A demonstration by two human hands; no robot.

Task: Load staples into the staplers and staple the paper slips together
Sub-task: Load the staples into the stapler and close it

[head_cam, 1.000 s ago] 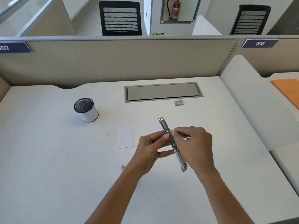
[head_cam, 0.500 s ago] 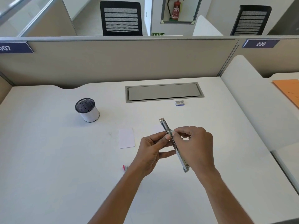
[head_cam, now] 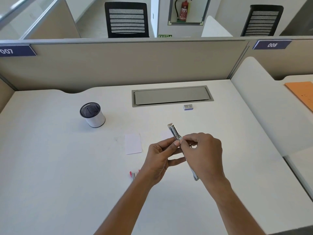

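Head view: the stapler (head_cam: 174,133), a slim metal bar, is held above the desk (head_cam: 67,167) between both hands. The left hand (head_cam: 160,160) pinches its middle. The right hand (head_cam: 205,153) pinches it from the other side, and I cannot tell whether it also holds staples. The stapler looks light, rigid and slick, so gripping its flat sides at mid-length seems safest. A paper slip (head_cam: 133,144) lies nearby on the left.

On the white desk (head_cam: 50,167) we see a mesh pen cup (head_cam: 92,114) left of a grey cable hatch (head_cam: 171,95), with a red fire extinguisher (head_cam: 184,10) beyond the partition (head_cam: 135,65).
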